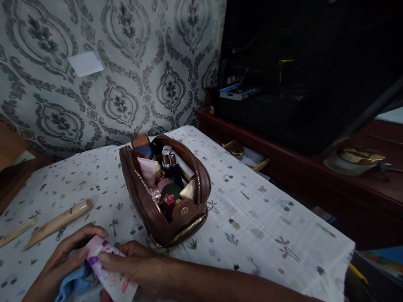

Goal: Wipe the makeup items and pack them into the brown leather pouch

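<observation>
My left hand (67,255) is closed around a light blue cloth (75,284) and touches the top of a pale pink tube (110,275) with a purple cap. My right hand (133,265) grips the same tube from the right, fingers wrapped over it. Both hands are at the near left of the table. Just beyond them stands an open brown leather pouch (157,216) with a gold zip, packed with several cosmetics: a pink tube, a silver-capped bottle, small round jars.
A white printed tablecloth (259,224) covers the table. Two beige stick-like tools (58,222) lie at the left. A dark wooden cabinet (324,171) with a black unit and a gold-trimmed dish (353,159) stands to the right. Patterned wallpaper is behind.
</observation>
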### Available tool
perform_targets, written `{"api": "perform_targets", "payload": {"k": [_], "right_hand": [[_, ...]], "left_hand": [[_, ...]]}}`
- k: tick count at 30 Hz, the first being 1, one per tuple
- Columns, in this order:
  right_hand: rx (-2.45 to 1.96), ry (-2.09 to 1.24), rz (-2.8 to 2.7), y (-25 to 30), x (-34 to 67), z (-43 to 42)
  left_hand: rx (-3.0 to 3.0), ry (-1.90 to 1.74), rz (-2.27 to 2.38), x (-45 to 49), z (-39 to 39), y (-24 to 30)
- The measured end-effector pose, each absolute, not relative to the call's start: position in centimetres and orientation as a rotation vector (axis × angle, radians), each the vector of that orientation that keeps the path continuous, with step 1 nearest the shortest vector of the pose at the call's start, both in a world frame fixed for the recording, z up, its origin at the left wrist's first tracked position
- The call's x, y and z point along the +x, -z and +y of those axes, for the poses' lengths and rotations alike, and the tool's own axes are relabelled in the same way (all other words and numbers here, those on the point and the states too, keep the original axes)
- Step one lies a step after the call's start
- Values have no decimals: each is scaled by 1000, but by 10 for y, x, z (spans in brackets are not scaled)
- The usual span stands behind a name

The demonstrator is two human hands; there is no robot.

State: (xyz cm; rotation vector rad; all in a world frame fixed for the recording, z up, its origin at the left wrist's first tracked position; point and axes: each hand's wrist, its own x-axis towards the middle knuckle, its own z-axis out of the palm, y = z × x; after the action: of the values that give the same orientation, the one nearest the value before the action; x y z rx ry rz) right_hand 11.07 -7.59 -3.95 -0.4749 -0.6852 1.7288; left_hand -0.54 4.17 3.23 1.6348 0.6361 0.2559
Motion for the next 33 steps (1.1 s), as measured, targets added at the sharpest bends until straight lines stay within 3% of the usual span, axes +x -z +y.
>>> {"api": "perform_targets", "payload": {"k": [12,15,21,26,29,33], "right_hand": [[-563,-1737,-630,34,112,-79],[-792,-1686,-738,15,116,-86],[-1581,-1174,-1178,-24,132,-117],[-1527,-1086,-1722,-44,173,-166],[-1336,-994,-1670,-72,210,-200],[-1744,-358,-1269,-114,254,-209]], "left_hand": [[1669,-128,588,-9,50,-17],[1677,-116,594,-9,51,-20],[1598,-85,648,-5,57,-22],[1661,-80,660,2,60,-18],[1679,-11,651,6,59,-16],[1646,53,637,9,58,-15]]}}
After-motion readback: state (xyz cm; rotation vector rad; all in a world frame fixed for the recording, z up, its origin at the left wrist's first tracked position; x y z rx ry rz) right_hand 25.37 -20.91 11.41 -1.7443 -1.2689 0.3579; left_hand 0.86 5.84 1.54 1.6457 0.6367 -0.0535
